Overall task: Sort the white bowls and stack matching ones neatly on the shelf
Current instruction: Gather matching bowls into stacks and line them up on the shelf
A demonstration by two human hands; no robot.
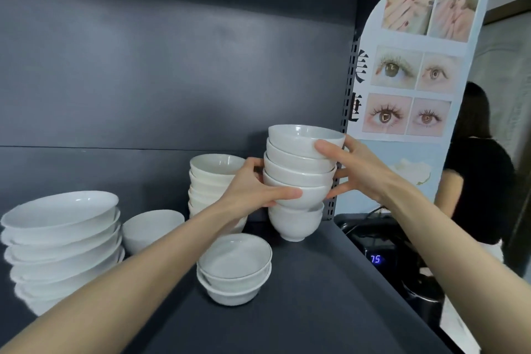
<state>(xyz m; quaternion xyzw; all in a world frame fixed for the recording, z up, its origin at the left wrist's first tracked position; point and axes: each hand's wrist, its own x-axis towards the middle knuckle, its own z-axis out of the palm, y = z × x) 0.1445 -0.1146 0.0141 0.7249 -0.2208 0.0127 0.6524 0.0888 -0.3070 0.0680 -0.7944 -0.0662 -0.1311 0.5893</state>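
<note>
Now we are clasping the tall bowl stack [298, 161] between both hands, left hand [255, 190] curling round its lower bowls, right hand [356, 169] wrapping the upper ones. It is standing upright at the shelf's [316, 310] right rear.

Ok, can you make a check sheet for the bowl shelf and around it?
Surface: dark shelf, bowls on it.
Job's things: tall stack at right; second stack behind; wide bowls stacked left; single bowl beside them; two nested bowls in front.
Clutter: nothing seen.
Hands: left hand and right hand grip the tall stack from either side.
Cables: black cable beside the shelf, by a device showing 75.
Surroundings: poster with eye and nail photos; a person in black.
</note>
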